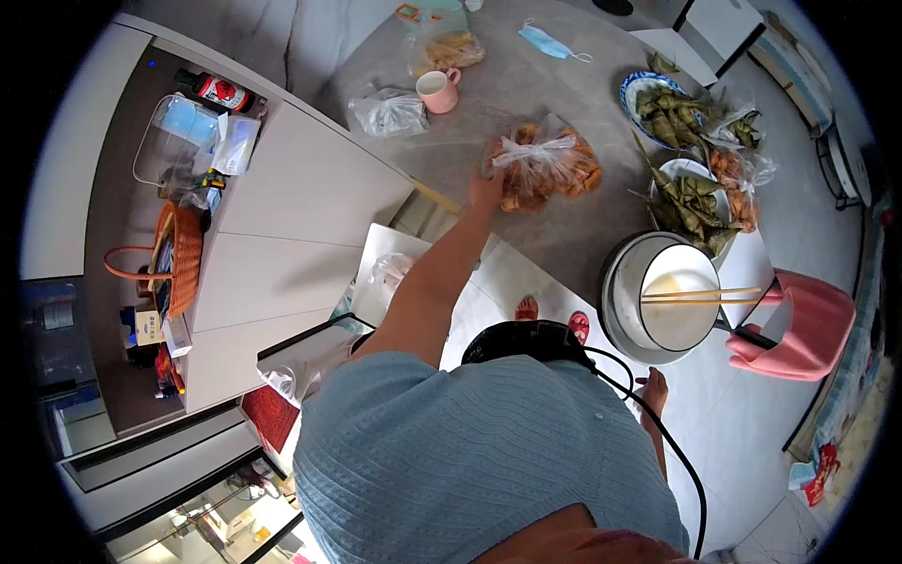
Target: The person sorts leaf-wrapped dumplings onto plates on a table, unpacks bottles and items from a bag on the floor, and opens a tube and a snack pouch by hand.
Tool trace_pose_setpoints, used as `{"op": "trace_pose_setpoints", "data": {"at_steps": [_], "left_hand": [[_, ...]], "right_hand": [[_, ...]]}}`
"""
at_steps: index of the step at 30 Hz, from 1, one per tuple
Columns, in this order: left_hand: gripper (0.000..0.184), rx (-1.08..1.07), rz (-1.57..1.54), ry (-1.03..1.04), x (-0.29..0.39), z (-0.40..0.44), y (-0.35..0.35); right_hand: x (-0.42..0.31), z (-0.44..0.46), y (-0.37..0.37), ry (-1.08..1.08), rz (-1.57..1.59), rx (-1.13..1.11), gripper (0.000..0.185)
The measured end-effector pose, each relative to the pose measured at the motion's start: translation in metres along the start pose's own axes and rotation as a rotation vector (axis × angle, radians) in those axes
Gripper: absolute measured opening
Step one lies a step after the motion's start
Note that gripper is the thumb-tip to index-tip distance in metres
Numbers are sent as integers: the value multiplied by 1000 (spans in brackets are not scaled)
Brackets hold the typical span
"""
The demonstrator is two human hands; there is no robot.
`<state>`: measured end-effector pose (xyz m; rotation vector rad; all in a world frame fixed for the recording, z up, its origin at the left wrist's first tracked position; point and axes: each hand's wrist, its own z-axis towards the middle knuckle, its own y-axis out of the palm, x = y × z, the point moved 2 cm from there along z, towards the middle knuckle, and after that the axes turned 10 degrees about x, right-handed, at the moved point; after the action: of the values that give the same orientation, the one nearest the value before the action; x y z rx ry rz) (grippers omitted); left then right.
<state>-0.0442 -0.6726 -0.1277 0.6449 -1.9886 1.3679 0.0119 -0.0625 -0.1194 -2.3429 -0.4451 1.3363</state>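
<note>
My left hand reaches forward over the table and is closed at the left edge of a clear plastic bag of orange-brown fried pieces. The bag rests on the grey tabletop, its gathered top stretching toward my fingers, which are partly hidden. Down by my right side hangs my right hand, fingers apart and holding nothing. Nearest to it is a large white pot with a dark rim, with chopsticks laid across it.
Leaf-wrapped dumplings fill a blue-rimmed plate and a white bowl at the right. A pink mug, bagged food and a blue mask lie farther back. A pink-draped chair stands right; a wicker basket sits left.
</note>
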Motion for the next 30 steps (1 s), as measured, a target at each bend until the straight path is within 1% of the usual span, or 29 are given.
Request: {"op": "trace_pose_setpoints", "data": {"at_steps": [3,5,6,7,9,10,12,13,15,16,18,20,21,22,24,25,27,28,29,30], "left_hand": [[51,-281,-169,-94,-90,74,74],[48,-208,-168,-163,-85,69,68],[46,-136,-162,-231,-79,62,61],[46,-138,-161,-232,-68,52,50],[41,-189,-482,-275,-54,42,27],[41,-191,-479,-275,-52,43,21],[38,-259,-464,-221,-48,48,11],[40,-256,-421,-190,-47,49,9],[45,-109,-212,-39,-45,44,3],[48,60,-37,67,-44,37,-1],[54,215,70,191,-35,22,-6],[55,246,59,269,-22,9,-16],[56,263,52,306,-19,4,-19],[56,280,47,342,-16,0,-22],[51,337,107,592,-8,-11,-26],[51,332,106,599,-2,-20,-30],[48,311,123,854,17,-42,-38],[48,304,122,860,24,-51,-39],[50,289,118,878,30,-60,-40],[52,277,117,893,33,-65,-41]], "right_hand": [[-6,0,4,33,-21,3,33],[-7,5,6,25,-44,-2,33],[-6,7,5,21,-65,-6,32],[-6,7,4,23,-66,-5,32],[-2,7,4,66,13,-57,31],[0,9,3,69,14,-55,31],[-3,10,4,-125,-32,-25,31],[-2,11,4,10,-42,-16,33],[-7,16,2,42,-56,-16,34],[-9,17,1,71,-73,-21,34],[-7,22,0,92,-55,-28,36],[10,43,1,-116,69,75,32],[-18,28,3,-6,218,29,28],[-41,18,3,-4,220,31,28],[-65,9,5,128,343,-19,26],[-66,11,6,130,348,-6,27],[-74,10,3,143,413,-7,28],[-77,8,1,152,470,-18,30],[-69,15,-2,148,487,-38,33],[-72,16,-3,149,487,-39,33]]}}
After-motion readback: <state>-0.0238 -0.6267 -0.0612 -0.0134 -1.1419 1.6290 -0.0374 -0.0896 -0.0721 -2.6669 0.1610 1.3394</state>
